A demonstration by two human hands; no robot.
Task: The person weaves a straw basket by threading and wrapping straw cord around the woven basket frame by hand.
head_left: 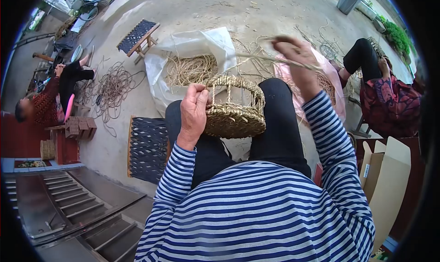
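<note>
at centre, the left hand (194, 110) pinches the woven basket (234, 124), which could twist if the blurred right hand (300, 62), grip unclear, tugs the straw cord (261, 57) hard.

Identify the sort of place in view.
Probably an outdoor courtyard used for home basket weaving: a half-woven basket held over the lap, a white sack of loose cord, and green plants beside the bare paved ground.

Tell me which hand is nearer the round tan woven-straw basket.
The left hand: it grips the left edge of the basket; the right hand is raised, off to the right.
</note>
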